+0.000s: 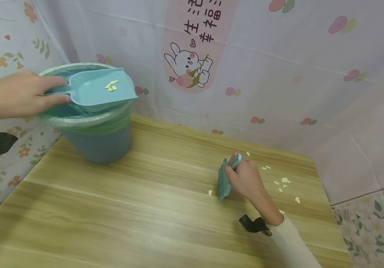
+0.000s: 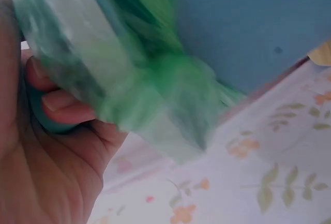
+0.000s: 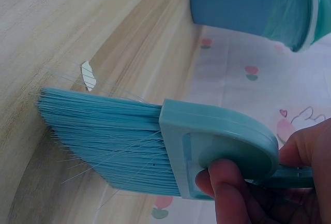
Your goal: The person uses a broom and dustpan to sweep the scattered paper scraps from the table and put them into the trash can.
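Note:
My left hand (image 1: 28,93) grips the handle of a light blue dustpan (image 1: 95,91), held over the bucket's mouth. Several pale yellow paper scraps (image 1: 111,86) lie on the pan. Below it stands a blue bucket (image 1: 99,147) with a green plastic bag (image 2: 170,94) folded over its rim. On the right, my right hand (image 1: 245,178) holds a small teal brush (image 3: 220,131) by its handle, bristles down at the wooden table. One paper scrap (image 3: 89,76) lies just beyond the bristle tips. In the left wrist view, the bag hides most of the dustpan.
More paper scraps (image 1: 285,180) are scattered on the right part of the wooden table (image 1: 128,208). A white printed curtain (image 1: 262,74) hangs along the back edge. Floral cloth (image 1: 373,223) shows beyond the right edge, with more at the left.

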`<state>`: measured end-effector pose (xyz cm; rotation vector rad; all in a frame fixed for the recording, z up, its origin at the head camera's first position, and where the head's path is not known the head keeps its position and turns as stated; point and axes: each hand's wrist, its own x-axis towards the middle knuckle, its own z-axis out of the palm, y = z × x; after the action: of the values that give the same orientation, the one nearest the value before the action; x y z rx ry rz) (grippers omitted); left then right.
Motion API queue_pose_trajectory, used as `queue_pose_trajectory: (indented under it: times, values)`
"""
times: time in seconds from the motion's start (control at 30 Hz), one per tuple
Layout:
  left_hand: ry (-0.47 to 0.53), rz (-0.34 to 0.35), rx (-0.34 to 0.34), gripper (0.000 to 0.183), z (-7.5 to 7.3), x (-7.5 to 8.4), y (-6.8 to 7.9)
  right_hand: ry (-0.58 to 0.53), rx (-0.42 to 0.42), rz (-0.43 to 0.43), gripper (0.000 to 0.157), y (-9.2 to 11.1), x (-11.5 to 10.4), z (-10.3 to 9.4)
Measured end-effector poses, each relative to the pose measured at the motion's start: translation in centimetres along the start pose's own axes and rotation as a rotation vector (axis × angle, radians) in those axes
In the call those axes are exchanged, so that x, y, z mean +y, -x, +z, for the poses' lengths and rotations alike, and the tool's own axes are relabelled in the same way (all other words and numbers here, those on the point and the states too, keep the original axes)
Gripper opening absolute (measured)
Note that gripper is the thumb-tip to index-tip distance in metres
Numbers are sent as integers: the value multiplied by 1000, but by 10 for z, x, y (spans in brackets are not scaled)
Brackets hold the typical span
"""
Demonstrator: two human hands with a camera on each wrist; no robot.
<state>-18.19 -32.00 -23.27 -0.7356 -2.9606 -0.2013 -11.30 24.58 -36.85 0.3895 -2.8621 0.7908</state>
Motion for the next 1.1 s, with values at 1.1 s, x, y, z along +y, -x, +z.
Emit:
queue_pose_trajectory:
  times: [1.1]
  values:
    - [-225,121,274,110,-12,-42,10,-10,-2,9,9,0,0,0]
